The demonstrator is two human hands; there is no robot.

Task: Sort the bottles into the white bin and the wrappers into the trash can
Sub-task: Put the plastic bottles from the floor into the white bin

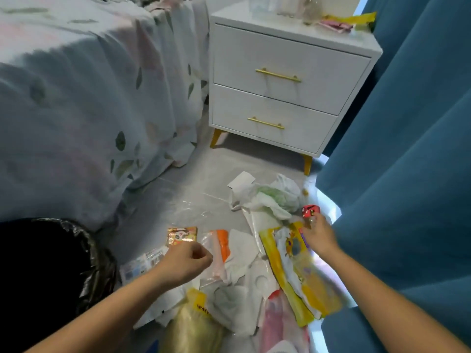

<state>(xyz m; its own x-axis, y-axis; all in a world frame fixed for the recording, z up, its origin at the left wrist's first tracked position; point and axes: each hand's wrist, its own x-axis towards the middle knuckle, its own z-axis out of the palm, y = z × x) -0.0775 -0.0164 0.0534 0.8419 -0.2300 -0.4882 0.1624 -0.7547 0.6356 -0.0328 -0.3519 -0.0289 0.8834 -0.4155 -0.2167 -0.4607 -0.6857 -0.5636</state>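
Our right hand [318, 235] is pinching a small red wrapper [309, 211] over the wrappers [244, 263] littering the floor; our left hand [186, 261] hovers loosely curled, holding nothing, near the black-lined trash can [84, 250].

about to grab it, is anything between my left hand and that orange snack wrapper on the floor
Nothing visible: the left hand hovers just right of the orange snack wrapper, with no litter lying over it.

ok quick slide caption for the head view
Both hands, left hand and right hand, reach into wrappers littering the floor beside a black-lined trash can.
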